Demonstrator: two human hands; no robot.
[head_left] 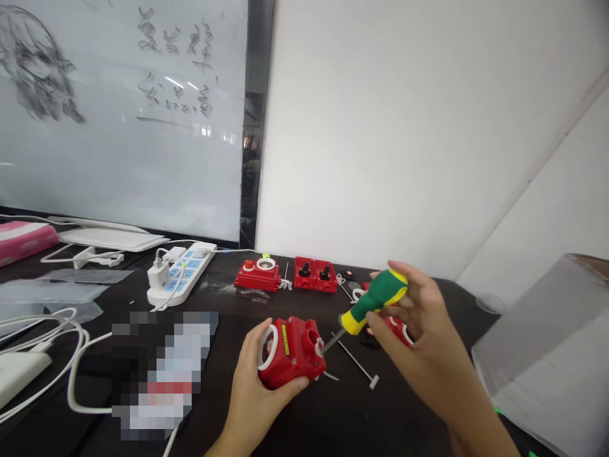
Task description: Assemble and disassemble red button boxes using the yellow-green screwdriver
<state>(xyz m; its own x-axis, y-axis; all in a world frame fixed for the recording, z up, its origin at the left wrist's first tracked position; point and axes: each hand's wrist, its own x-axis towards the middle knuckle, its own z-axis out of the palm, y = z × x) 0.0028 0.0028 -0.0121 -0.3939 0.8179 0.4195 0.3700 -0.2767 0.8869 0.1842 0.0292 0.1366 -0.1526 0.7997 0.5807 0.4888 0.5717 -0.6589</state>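
Left grip (254,397) clasps a red box (290,355), right grip (423,336) a screwdriver (375,301) touching it.

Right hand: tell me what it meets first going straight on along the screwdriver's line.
The red box in the left hand: the screwdriver in the right hand points its tip at the box's corner, perhaps already touching; depth is unclear.

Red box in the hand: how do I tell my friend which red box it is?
Find the big whiteboard, then look down at the dark table below it. The person's left hand holds a chunky red plastic box with a white ring and a yellow label. Unlike the red boxes lying farther back, it is in the hand, with a green-and-yellow screwdriver at its corner.
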